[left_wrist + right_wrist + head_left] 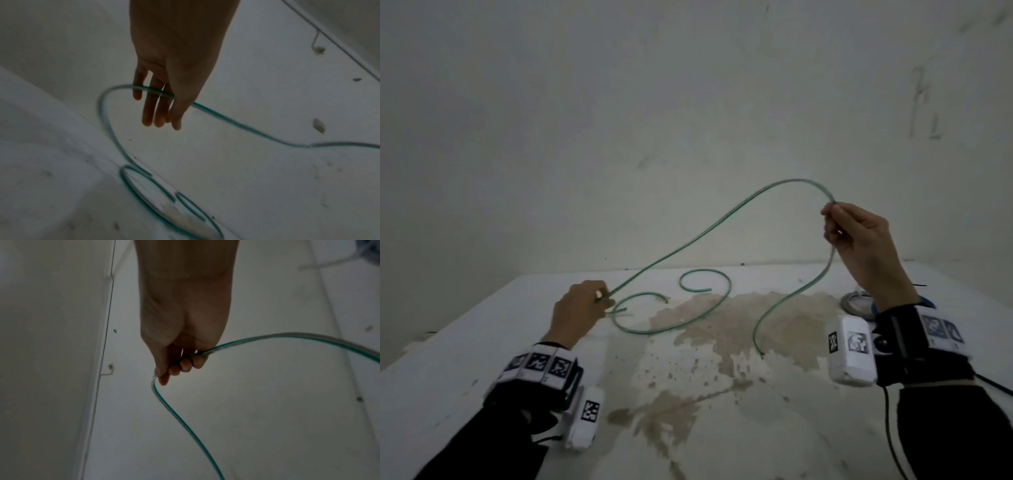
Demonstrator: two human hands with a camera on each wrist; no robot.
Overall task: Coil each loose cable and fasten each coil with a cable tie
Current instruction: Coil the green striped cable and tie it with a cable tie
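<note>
A long green cable point(801, 180) arcs through the air between my two hands above a white table point(482, 325). My left hand point(602, 301) stays low over the table and pins the green cable point(246, 126) under its thumb against the fingers point(148, 113). Raised at the right, my right hand point(832, 219) curls its fingers point(186, 364) round the green cable point(287, 334). From there the cable drops to the table and ends near the middle. Its other part lies in loose curls point(647, 330) beside my left hand.
A grey coiled cable with something blue point(858, 301) lies at the table's right, partly behind my right wrist. A thin black strip point(919, 284) lies near it. A brown stained patch point(739, 325) covers the table's middle. A wall stands just behind the table.
</note>
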